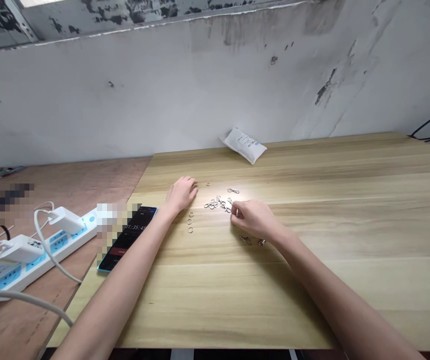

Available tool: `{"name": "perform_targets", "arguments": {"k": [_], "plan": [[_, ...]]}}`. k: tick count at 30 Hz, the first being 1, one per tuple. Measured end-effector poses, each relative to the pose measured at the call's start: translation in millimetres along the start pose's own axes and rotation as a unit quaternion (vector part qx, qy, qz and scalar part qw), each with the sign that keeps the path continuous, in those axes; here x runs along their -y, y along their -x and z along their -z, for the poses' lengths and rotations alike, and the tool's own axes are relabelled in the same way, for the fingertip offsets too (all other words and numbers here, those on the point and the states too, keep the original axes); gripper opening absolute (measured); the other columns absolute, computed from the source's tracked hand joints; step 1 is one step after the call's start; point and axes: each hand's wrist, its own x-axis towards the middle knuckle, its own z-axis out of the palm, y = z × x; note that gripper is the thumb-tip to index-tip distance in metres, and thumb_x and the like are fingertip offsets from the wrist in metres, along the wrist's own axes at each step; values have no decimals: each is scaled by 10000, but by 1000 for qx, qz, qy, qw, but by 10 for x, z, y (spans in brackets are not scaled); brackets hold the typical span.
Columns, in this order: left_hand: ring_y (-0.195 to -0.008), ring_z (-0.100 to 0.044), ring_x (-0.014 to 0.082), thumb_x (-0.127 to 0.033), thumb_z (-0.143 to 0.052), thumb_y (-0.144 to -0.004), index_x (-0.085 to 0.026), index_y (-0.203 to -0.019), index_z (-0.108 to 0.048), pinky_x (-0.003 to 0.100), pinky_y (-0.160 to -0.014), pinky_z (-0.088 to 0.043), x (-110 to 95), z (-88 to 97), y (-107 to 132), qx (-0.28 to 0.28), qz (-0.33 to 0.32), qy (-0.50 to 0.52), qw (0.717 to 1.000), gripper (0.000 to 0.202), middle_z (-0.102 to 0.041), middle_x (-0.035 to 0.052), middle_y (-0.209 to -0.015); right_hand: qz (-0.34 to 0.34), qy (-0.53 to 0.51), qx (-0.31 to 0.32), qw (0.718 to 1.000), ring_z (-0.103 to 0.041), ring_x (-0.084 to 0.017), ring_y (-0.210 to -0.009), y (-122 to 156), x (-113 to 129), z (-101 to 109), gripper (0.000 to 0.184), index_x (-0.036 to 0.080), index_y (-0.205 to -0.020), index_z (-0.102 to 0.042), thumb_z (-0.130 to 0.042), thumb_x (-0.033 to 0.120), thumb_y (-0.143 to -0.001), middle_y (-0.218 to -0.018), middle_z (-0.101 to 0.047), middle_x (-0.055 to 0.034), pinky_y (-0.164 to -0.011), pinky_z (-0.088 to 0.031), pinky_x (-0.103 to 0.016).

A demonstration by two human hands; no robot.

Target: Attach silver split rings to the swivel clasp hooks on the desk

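Observation:
My left hand (182, 194) rests curled on the light wooden tabletop (275, 300), with nothing visible in it. A loose heap of small metal rings and clasps (217, 203) lies just right of it. My right hand (254, 219) sits at the heap's right end, its fingertips touching the metal pieces. Whether those fingers pinch a piece is hidden. Three separate rings (190, 221) lie below my left hand. Two small metal clasps (250, 241) lie under my right wrist, and a linked pair of rings (233, 190) lies beyond the heap.
A black phone (132, 235) showing a timer, partly pixelated, lies left of my left forearm. A white power strip (38, 250) with plugged-in chargers and cables sits on a lower reddish wooden board (76, 185). A white packet (243, 145) leans against the stained wall (200, 90).

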Motion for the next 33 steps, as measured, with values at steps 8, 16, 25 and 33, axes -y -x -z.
{"name": "perform_targets", "arguments": {"k": [8, 16, 25, 33], "plan": [[-908, -622, 240, -172, -525, -861, -183, -779, -738, 327, -812, -480, -277, -24, -281, 38, -66, 40, 996, 229, -681, 88, -885, -2, 6, 5, 1000, -561, -133, -644, 12, -7, 10, 106, 222, -783, -615, -518, 246, -817, -731, -683, 0, -549, -260, -234], [-903, -644, 197, -255, -520, -890, -171, -937, -719, 318, -827, -518, -114, 39, 136, 31, -35, 158, 986, 221, -676, 81, -982, 5, 13, 10, 1000, -574, -141, -663, 9, 8, 7, 111, 220, -792, -608, -503, 239, -821, -761, -690, -7, -551, -264, -234], [-963, -644, 203, -383, -580, -854, -178, -965, -715, 379, -937, -511, 92, 374, 591, 59, 46, 276, 958, 270, -650, 90, -1078, 22, 7, 7, 1000, -571, -144, -671, 18, -5, 1, 103, 217, -790, -591, -495, 226, -826, -783, -699, -13, -555, -267, -236], [-895, -622, 208, -358, -622, -850, -229, -863, -746, 310, -770, -480, -142, 397, 670, 106, -28, 179, 978, 179, -667, 57, -948, 26, 5, 6, 1000, -564, -148, -667, 19, -10, 6, 103, 215, -797, -595, -496, 228, -826, -768, -697, -15, -562, -271, -236]]}}
